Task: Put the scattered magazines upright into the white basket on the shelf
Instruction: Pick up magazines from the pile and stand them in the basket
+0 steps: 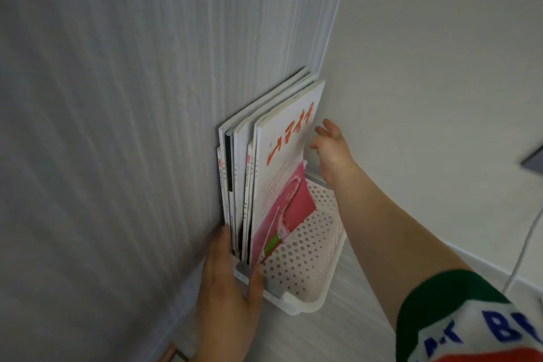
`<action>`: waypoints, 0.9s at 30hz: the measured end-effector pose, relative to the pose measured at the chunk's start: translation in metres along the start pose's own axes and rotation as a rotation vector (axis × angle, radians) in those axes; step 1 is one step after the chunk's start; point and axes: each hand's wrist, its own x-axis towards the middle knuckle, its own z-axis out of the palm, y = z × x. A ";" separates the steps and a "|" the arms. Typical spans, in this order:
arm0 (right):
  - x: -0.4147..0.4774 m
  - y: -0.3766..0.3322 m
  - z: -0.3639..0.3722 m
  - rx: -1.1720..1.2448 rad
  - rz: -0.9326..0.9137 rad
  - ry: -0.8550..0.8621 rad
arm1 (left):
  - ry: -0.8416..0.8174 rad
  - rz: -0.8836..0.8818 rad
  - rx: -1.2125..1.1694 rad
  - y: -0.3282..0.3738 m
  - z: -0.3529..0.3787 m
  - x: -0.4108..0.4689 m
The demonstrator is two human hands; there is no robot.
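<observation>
Several magazines (282, 161) stand upright in the white perforated basket (308, 258), packed against its left side next to the wall. The outermost one has a white cover with orange lettering and a pink picture. My left hand (229, 282) rests on the basket's near left corner, with fingers against the magazines' lower edges. My right hand (332, 150) reaches over the basket's far end, fingers spread, just right of the front magazine's top edge; whether it touches the cover is unclear.
A grey textured wall (117, 126) runs along the left. The basket sits on a pale shelf surface (426, 97). A white cable (523, 250) trails at the right, and a dark grey object (534, 163) shows at the right edge.
</observation>
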 end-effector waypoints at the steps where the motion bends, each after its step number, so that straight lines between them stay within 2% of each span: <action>1: 0.005 -0.001 0.002 0.008 -0.003 -0.010 | 0.004 -0.013 -0.001 -0.001 0.001 0.001; 5: 0.015 -0.002 0.015 -0.001 -0.013 -0.071 | -0.001 -0.042 0.017 0.000 0.002 0.014; 10: 0.014 -0.001 0.023 -0.002 -0.047 -0.028 | -0.010 -0.050 0.115 0.004 0.007 0.021; 16: 0.008 -0.010 0.024 0.015 -0.090 -0.020 | -0.021 0.001 0.044 0.004 0.003 0.016; 22: 0.005 -0.004 0.024 0.029 -0.069 0.005 | -0.079 0.068 0.071 0.003 -0.002 0.015; 27: -0.001 0.000 0.021 -0.037 -0.076 -0.048 | 0.000 -0.009 0.136 0.005 0.007 0.015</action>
